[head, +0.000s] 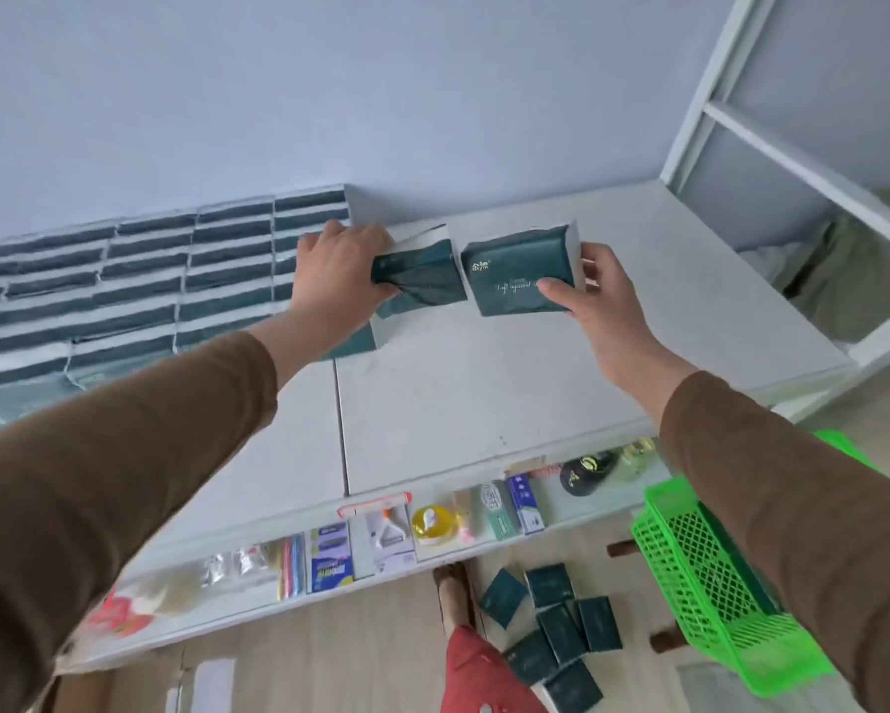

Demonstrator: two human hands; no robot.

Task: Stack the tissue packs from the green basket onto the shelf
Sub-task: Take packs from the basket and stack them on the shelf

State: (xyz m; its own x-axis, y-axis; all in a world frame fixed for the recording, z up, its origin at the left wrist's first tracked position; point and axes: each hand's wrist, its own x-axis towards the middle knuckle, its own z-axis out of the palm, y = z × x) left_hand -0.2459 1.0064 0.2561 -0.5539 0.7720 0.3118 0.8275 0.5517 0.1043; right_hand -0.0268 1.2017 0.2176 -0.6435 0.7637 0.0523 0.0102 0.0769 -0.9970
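Holding one dark green plastic-wrapped tissue pack [522, 272] above the white shelf top [484, 393], the right hand [599, 295] has its thumb on the printed face and its fingers closed around the pack's right end. Gold writing is on this face: a small logo and a cursive line, both too blurred to read surely. The left hand [337, 280] grips a second dark green tissue pack [422, 277] just beside the first, fingers closed on its left end. Both arms reach forward in brown sleeves. At the left, many stacked dark green packs [123, 290] fill the shelf against the pale wall. Lower right is the bright green plastic mesh basket [710, 584], with loose dark green packs [556, 625] on the wooden floor near it.
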